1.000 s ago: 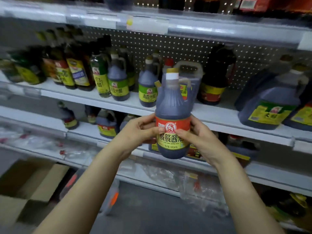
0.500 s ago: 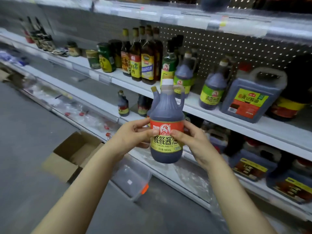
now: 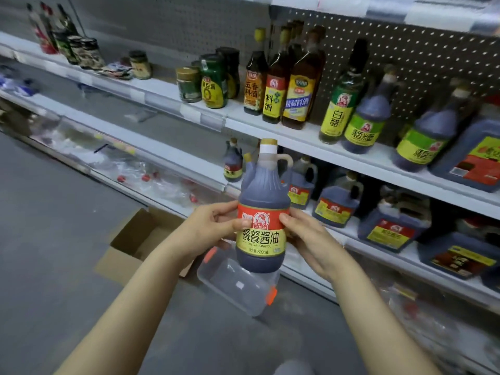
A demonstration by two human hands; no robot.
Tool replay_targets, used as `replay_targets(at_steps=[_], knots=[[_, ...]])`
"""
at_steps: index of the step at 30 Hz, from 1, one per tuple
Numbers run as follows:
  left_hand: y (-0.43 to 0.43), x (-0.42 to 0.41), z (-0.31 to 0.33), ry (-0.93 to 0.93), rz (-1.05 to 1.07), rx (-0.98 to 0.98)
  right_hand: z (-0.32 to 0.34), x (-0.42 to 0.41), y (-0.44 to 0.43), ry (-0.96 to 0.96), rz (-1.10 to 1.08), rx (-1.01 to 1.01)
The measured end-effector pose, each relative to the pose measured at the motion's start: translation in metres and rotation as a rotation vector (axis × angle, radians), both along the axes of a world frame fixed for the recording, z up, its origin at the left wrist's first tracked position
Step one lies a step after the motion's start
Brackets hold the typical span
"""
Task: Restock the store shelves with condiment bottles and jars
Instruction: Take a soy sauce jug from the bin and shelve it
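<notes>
At far left, on the white metal upper shelf [image 3: 162,87], a cluster of dark jars and slim bottles [image 3: 73,47] stands against the grey pegboard back panel [image 3: 189,23]. Below it, on the grey floor [image 3: 54,239], an open brown cardboard box [image 3: 135,247] sits beside the shelf base.

The left hand [image 3: 213,231] grips the dark plastic soy sauce bottle with a red-and-yellow label [image 3: 261,212] from its left side, with the thumb across the red label band and the fingers curled behind. The bottle is upright and held in the air in front of the white lower shelf [image 3: 167,152], touching no shelf surface. Its beige cap and small loop handle point up. Directly below it, a clear plastic storage bin with orange latches [image 3: 238,288] lies on the floor.

The right hand [image 3: 305,236] grips the same bottle from its right side, with the thumb tip on the label edge and the fingers wrapped behind.

Right of the hands, the upper shelf carries tall brown cooking-wine bottles [image 3: 295,85], a green vinegar bottle with a yellow label [image 3: 341,104] and dark round bottles with green labels [image 3: 365,120]. The lower shelf carries square dark jugs with red-and-yellow labels [image 3: 335,204].
</notes>
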State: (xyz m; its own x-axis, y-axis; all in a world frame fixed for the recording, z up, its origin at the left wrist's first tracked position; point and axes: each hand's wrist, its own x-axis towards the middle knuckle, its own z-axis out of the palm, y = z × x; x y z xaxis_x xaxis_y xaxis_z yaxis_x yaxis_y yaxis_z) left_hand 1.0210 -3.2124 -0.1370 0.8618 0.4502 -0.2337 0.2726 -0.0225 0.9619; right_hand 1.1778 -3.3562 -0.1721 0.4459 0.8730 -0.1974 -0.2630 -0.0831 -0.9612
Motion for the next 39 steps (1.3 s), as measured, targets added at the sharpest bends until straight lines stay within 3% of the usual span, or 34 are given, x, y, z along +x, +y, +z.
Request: replay_targets(at_steps=[14,27,35,39], knots=[[0.093,0.077,-0.071,0.165,-0.057,-0.159,-0.069,0.064,0.084,0.078,-0.047,-0.138],[0.179,0.126,-0.12,0.269,-0.222,-0.16,-0.114,0.089,0.145,0.2,-0.159,-0.231],[0.245,0.16,-0.209,0.293,-0.292,-0.138,-0.197,0.092,0.206,0.294,-0.351,-0.181],[0.273,0.196,-0.254,0.263,-0.357,-0.118,-0.24,0.118,0.231,0.175,-0.369,-0.178]])
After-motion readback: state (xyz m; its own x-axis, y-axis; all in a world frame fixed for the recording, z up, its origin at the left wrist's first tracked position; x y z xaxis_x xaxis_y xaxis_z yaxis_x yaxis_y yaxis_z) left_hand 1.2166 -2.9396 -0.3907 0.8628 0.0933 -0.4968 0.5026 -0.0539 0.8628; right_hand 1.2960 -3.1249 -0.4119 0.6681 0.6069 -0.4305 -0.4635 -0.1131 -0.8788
